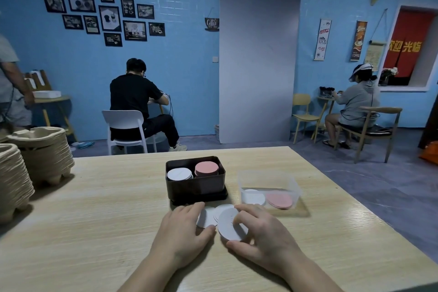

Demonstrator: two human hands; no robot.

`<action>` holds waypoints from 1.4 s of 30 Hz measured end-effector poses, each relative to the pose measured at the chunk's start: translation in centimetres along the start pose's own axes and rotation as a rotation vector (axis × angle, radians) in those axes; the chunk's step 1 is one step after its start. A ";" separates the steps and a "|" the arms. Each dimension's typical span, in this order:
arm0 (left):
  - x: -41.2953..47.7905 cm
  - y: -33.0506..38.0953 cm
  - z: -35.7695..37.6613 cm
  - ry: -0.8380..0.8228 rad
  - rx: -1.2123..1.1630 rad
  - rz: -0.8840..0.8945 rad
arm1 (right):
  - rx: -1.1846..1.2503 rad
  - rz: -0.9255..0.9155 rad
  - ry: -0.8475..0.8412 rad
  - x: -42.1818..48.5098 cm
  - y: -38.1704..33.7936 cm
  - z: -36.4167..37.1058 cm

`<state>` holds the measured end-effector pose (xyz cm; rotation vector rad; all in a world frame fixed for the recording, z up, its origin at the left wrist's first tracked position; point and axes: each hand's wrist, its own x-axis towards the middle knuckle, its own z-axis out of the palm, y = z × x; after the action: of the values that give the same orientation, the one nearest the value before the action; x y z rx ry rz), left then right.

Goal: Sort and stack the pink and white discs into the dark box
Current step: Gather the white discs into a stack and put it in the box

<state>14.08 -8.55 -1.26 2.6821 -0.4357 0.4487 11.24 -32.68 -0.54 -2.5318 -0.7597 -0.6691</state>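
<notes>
The dark box [189,188] stands at the middle of the wooden table, with a white disc stack [179,174] in its left half and a pink disc stack [206,168] in its right half. In front of the box lie several loose white discs [227,223], overlapping. My left hand [182,232] rests on their left side, fingers over the leftmost disc. My right hand [263,230] holds the nearest white disc by its edge between thumb and fingers. A clear plastic tub [270,185] to the right holds white discs [253,197] and pink discs [279,201].
Two piles of stacked pulp cup carriers [45,149] stand at the table's left edge. The table [94,220] ends just behind the box. Beyond it, two people sit on chairs facing the blue wall, and another person stands at far left.
</notes>
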 end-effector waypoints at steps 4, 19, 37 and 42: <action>0.4 -0.1 -0.3 0.011 -0.045 -0.056 | 0.001 0.011 -0.046 0.1 0.1 0.2; -0.6 -0.8 -1.2 0.360 -0.105 -0.151 | -0.004 0.055 -0.085 0.2 -0.3 -0.3; -0.5 1.0 -0.3 0.225 -0.007 0.528 | 0.031 -0.031 -0.055 0.1 0.0 0.1; -0.8 1.0 -0.5 0.175 -0.025 0.531 | 0.033 -0.054 -0.031 0.2 0.1 0.1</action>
<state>12.89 -9.02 -0.81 2.4501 -1.0940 0.8102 11.49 -32.67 -0.58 -2.5049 -0.8456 -0.6313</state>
